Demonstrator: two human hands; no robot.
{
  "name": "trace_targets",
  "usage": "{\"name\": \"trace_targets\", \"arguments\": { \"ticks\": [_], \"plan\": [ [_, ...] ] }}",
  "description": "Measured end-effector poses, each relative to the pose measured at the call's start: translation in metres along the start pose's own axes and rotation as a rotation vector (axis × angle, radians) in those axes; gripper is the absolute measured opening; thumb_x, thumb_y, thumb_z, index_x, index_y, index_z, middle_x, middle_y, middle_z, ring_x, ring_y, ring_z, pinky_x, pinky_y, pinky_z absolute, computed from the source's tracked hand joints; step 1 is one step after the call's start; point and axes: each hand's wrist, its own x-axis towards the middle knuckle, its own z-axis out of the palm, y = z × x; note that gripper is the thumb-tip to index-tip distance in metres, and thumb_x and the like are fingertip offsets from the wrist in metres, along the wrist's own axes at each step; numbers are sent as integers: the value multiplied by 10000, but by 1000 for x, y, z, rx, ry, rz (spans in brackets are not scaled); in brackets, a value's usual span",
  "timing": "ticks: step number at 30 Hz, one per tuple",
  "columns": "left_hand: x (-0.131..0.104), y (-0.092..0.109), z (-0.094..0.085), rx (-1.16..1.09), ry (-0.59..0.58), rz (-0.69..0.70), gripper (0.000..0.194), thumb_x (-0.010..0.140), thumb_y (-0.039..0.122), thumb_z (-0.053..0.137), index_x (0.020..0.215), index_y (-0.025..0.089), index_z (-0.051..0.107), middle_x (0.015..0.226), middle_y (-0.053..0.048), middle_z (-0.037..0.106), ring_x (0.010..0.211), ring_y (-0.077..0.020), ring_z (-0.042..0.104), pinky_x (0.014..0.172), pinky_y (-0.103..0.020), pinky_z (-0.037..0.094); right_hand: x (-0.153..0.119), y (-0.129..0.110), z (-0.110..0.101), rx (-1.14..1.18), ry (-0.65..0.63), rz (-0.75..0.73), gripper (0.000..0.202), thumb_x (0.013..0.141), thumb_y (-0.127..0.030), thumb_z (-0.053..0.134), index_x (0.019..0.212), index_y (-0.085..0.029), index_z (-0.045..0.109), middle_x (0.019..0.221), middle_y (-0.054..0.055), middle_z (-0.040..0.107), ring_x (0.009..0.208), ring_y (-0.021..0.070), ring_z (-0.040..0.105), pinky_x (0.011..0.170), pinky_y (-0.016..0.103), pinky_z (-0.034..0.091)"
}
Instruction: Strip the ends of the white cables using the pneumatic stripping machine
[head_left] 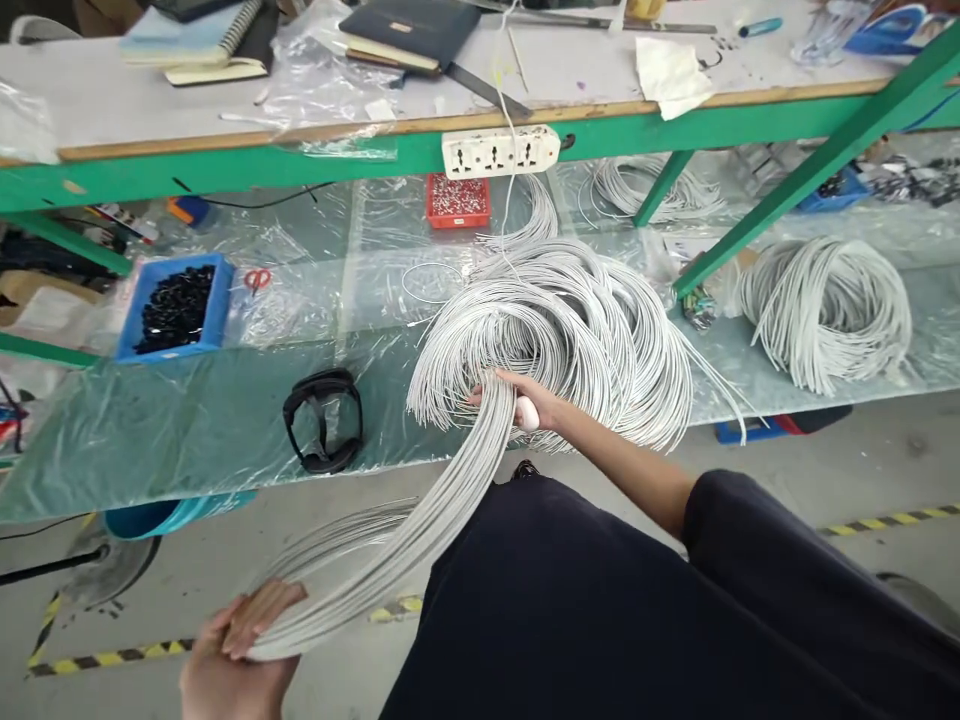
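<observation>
Closed around one bundle of white cables (450, 500), the right hand (529, 403) grips its upper part; the left hand (244, 640), slightly blurred, seems curled around its lower bend. The bundle stretches between them. Beyond the right hand are a cable pile (600, 330), one red tray (458, 219) with an unreadable label and one three-socket power strip (474, 153).

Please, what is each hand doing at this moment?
Left hand: closed on the bundle of pale cables.
Right hand: closed around the same bundle, higher up.
</observation>
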Motion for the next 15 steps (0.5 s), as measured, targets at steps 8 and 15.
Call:
{"name": "trace_targets", "arguments": {
  "ticks": [8, 15],
  "plan": [
    [33, -2, 214, 145, -331, 4, 448, 1106, 283, 222, 662, 243, 264, 482, 92, 367, 412, -84, 450, 677, -215, 550, -40, 137, -85, 397, 440, -108, 458, 1069, -530, 434, 1090, -122, 640, 793, -1, 695, 334, 20, 372, 298, 159, 302],
    [141, -134, 399, 613, -547, 79, 528, 1072, 517, 359, 942, 97, 651, 930, -29, 679, 847, -153, 679, 893, -357, 528, -100, 247, -118, 634, 869, -247, 305, 1081, -403, 472, 1044, -138, 619, 798, -20, 671, 358, 19, 360, 341, 154, 355]
  ]
}}
